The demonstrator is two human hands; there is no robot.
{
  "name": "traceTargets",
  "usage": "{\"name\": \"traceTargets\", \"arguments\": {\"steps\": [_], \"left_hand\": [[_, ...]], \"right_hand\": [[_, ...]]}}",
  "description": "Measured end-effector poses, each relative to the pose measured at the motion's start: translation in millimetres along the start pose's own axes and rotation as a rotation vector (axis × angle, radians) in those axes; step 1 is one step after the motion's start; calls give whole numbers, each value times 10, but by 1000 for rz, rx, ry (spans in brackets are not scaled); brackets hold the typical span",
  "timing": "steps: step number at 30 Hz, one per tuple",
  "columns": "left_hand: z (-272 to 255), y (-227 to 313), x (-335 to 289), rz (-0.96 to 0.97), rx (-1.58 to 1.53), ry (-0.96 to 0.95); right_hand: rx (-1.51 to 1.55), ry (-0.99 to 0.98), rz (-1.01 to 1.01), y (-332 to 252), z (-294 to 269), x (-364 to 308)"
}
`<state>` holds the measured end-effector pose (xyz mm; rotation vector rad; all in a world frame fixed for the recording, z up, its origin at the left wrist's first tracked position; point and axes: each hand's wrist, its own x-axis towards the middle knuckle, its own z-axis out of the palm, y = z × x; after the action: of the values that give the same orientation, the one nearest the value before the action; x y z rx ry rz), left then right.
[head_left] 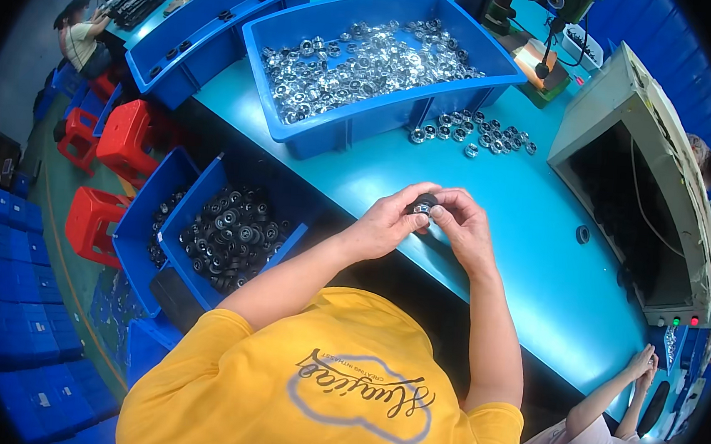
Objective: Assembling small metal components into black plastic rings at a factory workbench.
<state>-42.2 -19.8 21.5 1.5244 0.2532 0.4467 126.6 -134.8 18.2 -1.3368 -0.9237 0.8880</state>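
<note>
Above the near edge of the turquoise table, a small black ring with a silver hub (423,205) is held between both my hands. My left hand (386,222) is closed, its thumb and fingers pinching the left side of this part. From the right, my right hand (465,229) grips it too, thumb pressed near the silver middle. Fingers cover some of the part. Beyond my hands, several loose silver hubs (471,150) lie on the table beside a large blue bin (329,130) holding many more. A lone black ring (582,234) rests on the table to the right.
Left and below, a blue bin (173,226) holds many black wheels with silver centres (233,233). Red stools (95,224) stand on the floor. A beige machine housing with a dark opening (629,135) takes up the table's right side. Another person's hands (643,363) are at lower right.
</note>
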Motion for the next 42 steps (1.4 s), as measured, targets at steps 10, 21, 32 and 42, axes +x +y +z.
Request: {"name": "traceTargets", "arguments": {"steps": [10, 21, 32, 42], "left_hand": [[128, 148, 42, 346, 681, 211], [75, 186, 70, 201, 524, 79], [75, 126, 116, 145, 434, 75], [113, 191, 110, 39, 222, 148]], "right_hand": [[65, 57, 60, -54, 64, -25], [208, 25, 159, -4, -16, 12], [221, -20, 207, -118, -20, 28], [191, 120, 120, -1, 8, 8]]}}
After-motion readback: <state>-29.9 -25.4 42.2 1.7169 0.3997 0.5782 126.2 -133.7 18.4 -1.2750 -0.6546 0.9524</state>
